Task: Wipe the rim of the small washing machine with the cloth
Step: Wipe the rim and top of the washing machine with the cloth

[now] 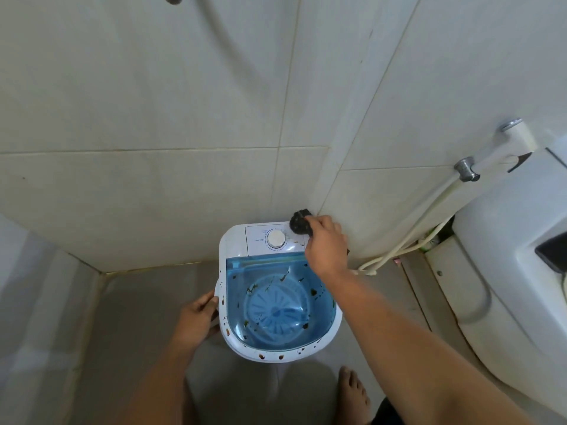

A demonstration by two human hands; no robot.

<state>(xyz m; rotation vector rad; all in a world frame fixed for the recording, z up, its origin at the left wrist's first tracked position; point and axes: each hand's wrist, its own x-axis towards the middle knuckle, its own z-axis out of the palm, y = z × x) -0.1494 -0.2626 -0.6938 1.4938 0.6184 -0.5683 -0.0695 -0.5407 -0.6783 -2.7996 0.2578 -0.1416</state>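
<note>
Small washing machine (pixel 277 289) stands on the bathroom floor in the wall corner, lid open, blue tub exposed. White rim (pixel 270 357) carries brown spots, thickest along the near and left edge; more specks inside the tub. Cloth (pixel 300 221), dark and bunched, sits at the far right corner of the control panel, just beside the dial (pixel 275 239). Right hand (pixel 326 245) holds it, fingers curled round the wad and pressing it down onto the panel edge. Left hand (pixel 198 317) grips the machine's left side, fingers wrapped on the rim's outer edge, bracing the body. Toilet (pixel 506 256) to the right, with a spray hose (pixel 429 222) hanging along the wall near the machine. Judgement: the dirty near rim isn't wiped yet. Risks: the cloth could catch the dial and turn it; the light machine could slide on the tile if the left hand lets go; a balled-up cloth may smear the spots or push grime into the tub; the back-corner reach may snag the hose.
</note>
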